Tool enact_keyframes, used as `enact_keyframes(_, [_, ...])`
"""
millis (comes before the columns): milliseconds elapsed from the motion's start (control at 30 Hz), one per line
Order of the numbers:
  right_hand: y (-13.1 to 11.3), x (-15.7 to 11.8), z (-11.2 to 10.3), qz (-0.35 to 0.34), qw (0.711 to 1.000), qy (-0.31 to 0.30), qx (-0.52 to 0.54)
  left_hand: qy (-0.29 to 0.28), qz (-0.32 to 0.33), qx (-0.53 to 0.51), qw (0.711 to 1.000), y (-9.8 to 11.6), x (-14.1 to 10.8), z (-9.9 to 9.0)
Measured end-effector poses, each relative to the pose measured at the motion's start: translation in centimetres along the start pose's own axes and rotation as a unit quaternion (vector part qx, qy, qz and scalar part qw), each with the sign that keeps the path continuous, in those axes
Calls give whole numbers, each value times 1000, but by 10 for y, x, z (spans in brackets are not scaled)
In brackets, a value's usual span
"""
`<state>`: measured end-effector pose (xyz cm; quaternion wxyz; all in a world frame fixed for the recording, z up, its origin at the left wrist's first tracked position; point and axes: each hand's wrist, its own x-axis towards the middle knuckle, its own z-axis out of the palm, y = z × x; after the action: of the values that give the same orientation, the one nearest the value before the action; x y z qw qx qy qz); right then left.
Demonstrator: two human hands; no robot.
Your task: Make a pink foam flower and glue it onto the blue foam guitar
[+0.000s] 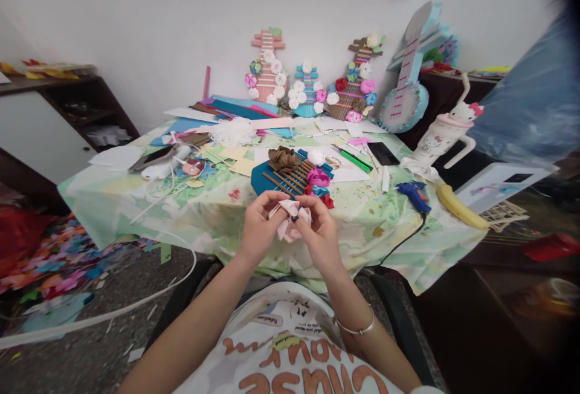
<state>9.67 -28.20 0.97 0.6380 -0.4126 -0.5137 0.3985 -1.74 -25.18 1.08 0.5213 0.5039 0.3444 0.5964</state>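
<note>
Between both hands is a pale pink crumpled paper flower [289, 229], held just past the table's front edge. My left hand [261, 225] pinches its left side with bent fingers. From the right, my right hand [321, 229] grips the petals, its thumb pressed near the flower's centre. Right behind the hands lies a blue cardboard instrument [263, 180] with brown strips across it. On it sit a large brown paper flower [284, 158], a magenta paper flower [318, 177] and smaller blue, red and white ones.
A blue glue gun [414, 196] and a banana [462, 208] lie at the right. Behind are a green cutter [356, 161], a phone [383, 154] and a tumbler [441, 137]. Decorated instruments [308, 89] lean on the wall. A white cable [136, 306] hangs at the left.
</note>
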Motion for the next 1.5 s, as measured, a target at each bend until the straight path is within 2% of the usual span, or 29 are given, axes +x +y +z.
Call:
enact_keyframes(167, [4,-2,0,-9,999,34,-33,-2,-11,-24,1000,1,-2,1])
enact_keyframes(400, [3,0,1,13,998,52,20,-30,-26,-10,999,6,-4,1])
enact_keyframes(533, [3,1,0,3,997,62,35,-46,-47,-26,997,4,-3,0])
enact_keyframes(867, [2,-1,-2,-6,999,43,32,-44,-40,-8,998,5,-3,-1])
enact_keyframes(1067, [2,-1,-5,-4,999,39,11,-41,-62,-15,997,1,0,-4])
enact_keyframes(1300, [1,-1,-7,-7,999,44,6,-76,-60,-8,995,6,-2,-6])
enact_keyframes(1500, [3,2,-16,-7,999,-1,-34,-36,-53,36,997,8,-1,-6])
